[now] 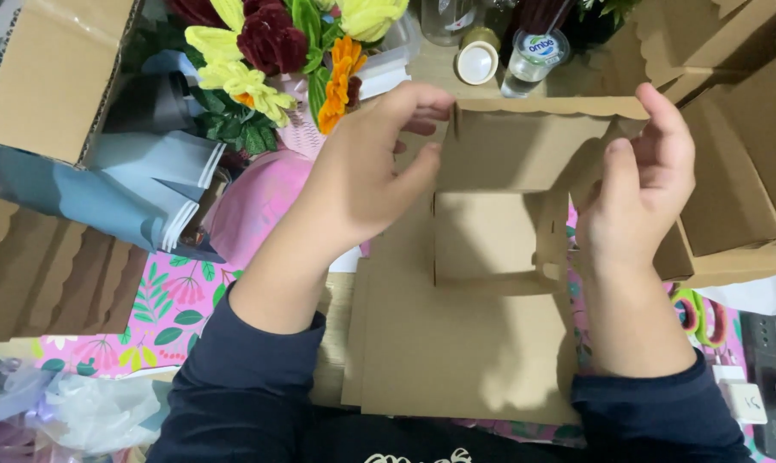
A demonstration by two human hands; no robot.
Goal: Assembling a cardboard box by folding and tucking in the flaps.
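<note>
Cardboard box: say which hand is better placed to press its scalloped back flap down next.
Probably the left hand: its fingertips already pinch the scalloped flap of the cardboard box at its left end. The right hand grips the box's right side wall instead.

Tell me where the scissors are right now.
In the head view, the scissors lie at the right edge of the table, just right of the right hand's wrist, below the open cardboard box and partly hidden by the forearm.
</note>
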